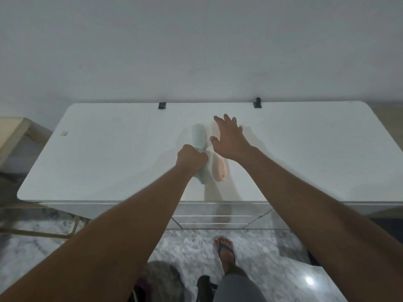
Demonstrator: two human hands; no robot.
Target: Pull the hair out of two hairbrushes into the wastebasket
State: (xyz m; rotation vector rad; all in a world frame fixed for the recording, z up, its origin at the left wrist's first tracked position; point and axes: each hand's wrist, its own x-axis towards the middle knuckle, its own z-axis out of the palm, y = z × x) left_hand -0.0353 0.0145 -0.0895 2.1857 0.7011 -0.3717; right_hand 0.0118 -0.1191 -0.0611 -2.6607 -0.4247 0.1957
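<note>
Your forearms fill the bottom of the view, reaching out over the table (109,149). Start at the fingers. Your left hand (190,159) is curled into a fist around the handle of the green brush (198,136); the grip looks firm, with the head standing clear above the knuckles and the bristles facing right. Your right hand (230,139) is spread wide, fingers apart and holding nothing, palm down just beside the bristles and over the upper part of the pink brush (219,171). Whether the palm touches the pink brush you cannot tell from here; the blur hides it.

The pink brush lies on the table just right of your left fist, its handle end pointing toward you and its head mostly covered by your right hand. No hair can be made out in either brush at this sharpness.

Further out, the table stands against a plain wall with two small black clips (162,105) at its far edge. Down by your sandalled foot (224,249) sits a grey round shape (161,280) at the lower edge; it may be the wastebasket, but it is too dark and blurred to be sure.

As for progress, you look to be at the very start. One brush is in hand, the other is on the table, and no pulled hair shows between your fingers. Both brushes seem left to clean, and the green one would have to come back over the basket before hair is dropped.
</note>
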